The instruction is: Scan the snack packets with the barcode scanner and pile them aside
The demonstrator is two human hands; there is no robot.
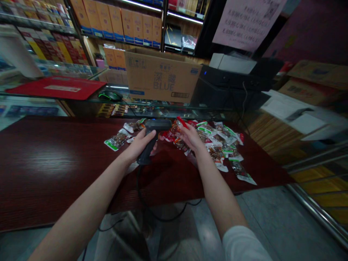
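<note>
- The left hand is wrapping around the handle of a black scanner, its fingertips partly hiding behind the grip.
- The right hand is clamping on a red packet; the hand is covering part of it, and blur is making its print unreadable.
- The red packet is sitting just right of the scanner's head, at the near-left edge of a packet pile, where its outline is merging with others.
- The pile is lying on the dark red surface, its packets overlapping and concealing one another.
- A smaller packet group is lying to the left, the left hand and scanner partly blocking it.
- A black cable is looping below the surface's near edge.
- Behind, a cardboard box is standing, its contents not showing.
- A paper sheet is running out of view at the top, its writing blurring.
</note>
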